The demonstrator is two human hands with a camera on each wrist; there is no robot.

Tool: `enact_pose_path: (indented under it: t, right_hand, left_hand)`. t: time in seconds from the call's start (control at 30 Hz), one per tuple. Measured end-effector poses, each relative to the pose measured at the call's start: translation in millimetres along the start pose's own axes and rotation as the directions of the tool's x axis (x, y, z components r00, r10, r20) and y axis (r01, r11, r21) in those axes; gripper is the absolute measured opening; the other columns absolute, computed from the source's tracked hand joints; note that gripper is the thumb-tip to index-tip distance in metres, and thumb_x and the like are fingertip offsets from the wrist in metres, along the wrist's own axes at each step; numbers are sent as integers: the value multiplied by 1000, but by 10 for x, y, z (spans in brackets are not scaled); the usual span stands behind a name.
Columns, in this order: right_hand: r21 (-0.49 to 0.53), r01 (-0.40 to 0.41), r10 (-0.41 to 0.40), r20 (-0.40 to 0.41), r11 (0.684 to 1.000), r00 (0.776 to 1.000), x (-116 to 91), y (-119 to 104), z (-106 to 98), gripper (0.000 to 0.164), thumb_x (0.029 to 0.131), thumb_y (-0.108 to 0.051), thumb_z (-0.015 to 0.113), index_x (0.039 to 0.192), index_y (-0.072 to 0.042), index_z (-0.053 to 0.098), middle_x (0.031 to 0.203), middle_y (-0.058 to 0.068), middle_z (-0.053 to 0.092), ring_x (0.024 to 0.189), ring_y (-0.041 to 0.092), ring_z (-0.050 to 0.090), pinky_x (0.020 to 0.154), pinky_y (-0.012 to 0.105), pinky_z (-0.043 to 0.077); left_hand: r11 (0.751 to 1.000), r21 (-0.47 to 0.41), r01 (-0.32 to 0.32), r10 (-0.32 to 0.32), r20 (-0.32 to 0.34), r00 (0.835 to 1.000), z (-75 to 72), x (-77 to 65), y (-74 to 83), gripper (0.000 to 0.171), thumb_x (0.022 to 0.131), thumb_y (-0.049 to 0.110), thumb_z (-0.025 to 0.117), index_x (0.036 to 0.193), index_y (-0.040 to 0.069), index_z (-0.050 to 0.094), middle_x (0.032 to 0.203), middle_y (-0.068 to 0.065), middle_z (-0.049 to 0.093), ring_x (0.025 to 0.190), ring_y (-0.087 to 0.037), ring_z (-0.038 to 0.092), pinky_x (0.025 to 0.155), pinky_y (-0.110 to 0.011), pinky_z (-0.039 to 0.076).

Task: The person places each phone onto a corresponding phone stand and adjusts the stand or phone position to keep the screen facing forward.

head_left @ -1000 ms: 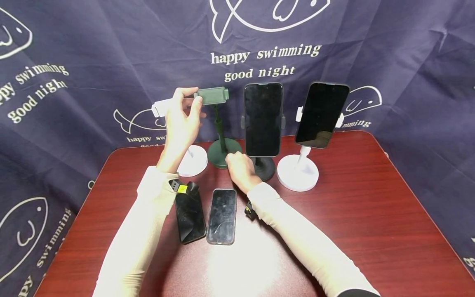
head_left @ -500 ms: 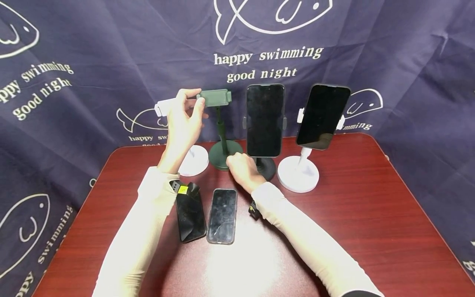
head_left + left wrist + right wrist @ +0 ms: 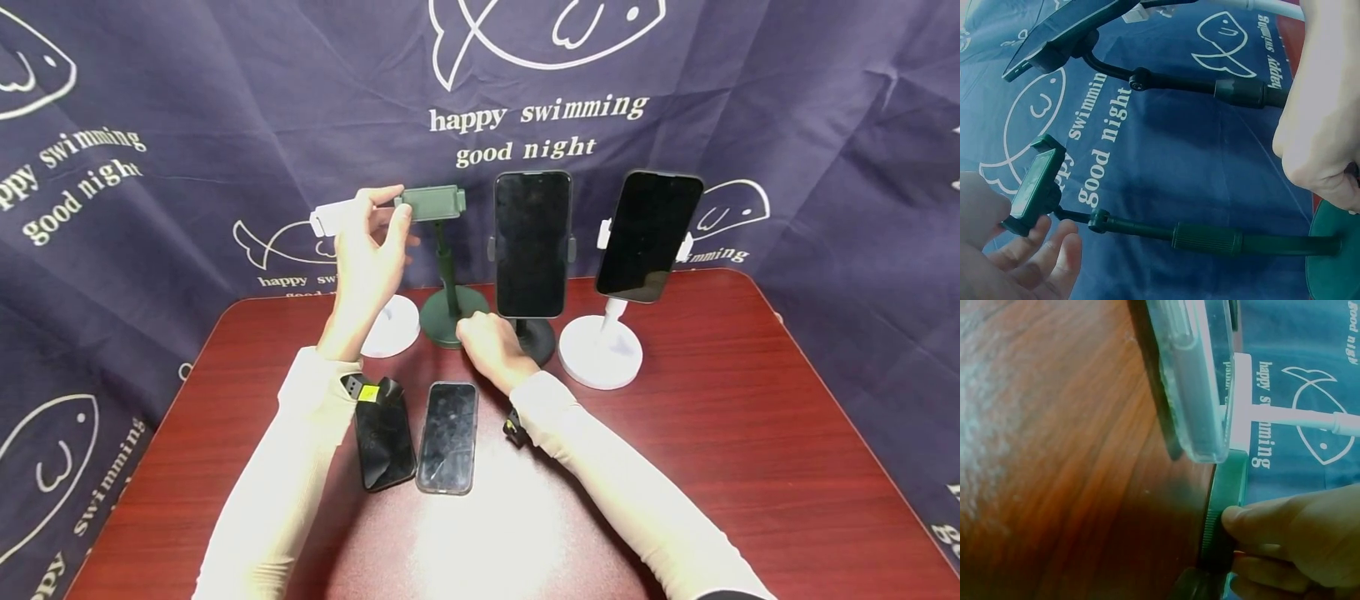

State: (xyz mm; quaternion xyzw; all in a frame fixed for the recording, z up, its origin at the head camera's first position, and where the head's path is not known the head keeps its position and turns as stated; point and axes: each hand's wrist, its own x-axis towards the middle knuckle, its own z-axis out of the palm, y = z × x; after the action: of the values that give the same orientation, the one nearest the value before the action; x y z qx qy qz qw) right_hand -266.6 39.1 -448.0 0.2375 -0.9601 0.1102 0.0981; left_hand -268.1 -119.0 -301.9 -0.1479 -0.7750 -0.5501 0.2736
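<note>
A green phone stand [image 3: 450, 308] stands at the back of the table, its clamp raised on a slim pole. My left hand [image 3: 371, 258] pinches the left end of the green clamp [image 3: 431, 203] between thumb and fingers. In the left wrist view, the other fingers spread loosely below that clamp [image 3: 1038, 187]. Down at the stand's round base, my right hand [image 3: 491, 346] grips the rim with curled fingers. The right wrist view has the thumb against the green base [image 3: 1232, 481]; the other fingers are partly hidden. No phone sits in the green clamp.
Two phones lie flat in front, a dark one [image 3: 386, 450] and one in a clear case [image 3: 448, 442]. To the right, a black stand [image 3: 536, 342] and a white stand [image 3: 600, 354] each carry a phone. Another white stand [image 3: 393, 327] is partly behind my left arm.
Both hands keep their holds on the green stand. Apart from a slight shift of the head view, nothing has clearly moved.
</note>
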Motion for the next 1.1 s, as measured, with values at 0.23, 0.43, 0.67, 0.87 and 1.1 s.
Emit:
enact_pose_path:
  t: [0.23,0.43,0.67,0.87,1.1]
  right_hand:
    - [-22,49,-49,-12,999,999,-20,13,-13,20,88,-3,65,73,-13,73,80,11,75,73,34,72,65,48,58]
    - [1,46,-46,22,999,999,-7,37,-16,30,88,1,65,63,-15,68,75,8,74,72,33,73,64,47,60]
    - [28,47,-48,46,999,998,-23,55,-28,39,87,4,64,55,-18,59,67,4,70,72,30,72,68,46,60]
    - [34,64,-65,41,997,997,-47,42,-35,37,87,5,63,57,-17,62,69,5,72,70,32,72,64,46,59]
    - [29,81,-82,37,996,996,-59,19,-46,40,86,6,62,55,-19,63,65,2,71,68,29,71,61,44,59]
  left_hand:
    - [1000,14,0,0,5,1000,-8,-8,14,28,102,17,63,128,5,64,96,-17,77,62,2,67,52,-20,54]
    - [999,34,24,-24,-14,1000,-18,-23,6,29,102,21,63,128,9,65,101,-16,78,66,2,68,55,-20,55]
    - [998,40,40,-39,-25,999,-19,-53,31,29,102,23,63,128,12,65,103,-14,77,69,0,70,56,-22,56]
    - [999,9,35,-35,-20,999,-47,-68,35,30,102,22,63,129,10,65,104,-16,77,70,0,70,57,-22,57]
    - [1000,-22,5,-6,-39,999,-59,-95,10,30,102,20,63,129,8,66,103,-17,76,71,-2,71,57,-21,56]
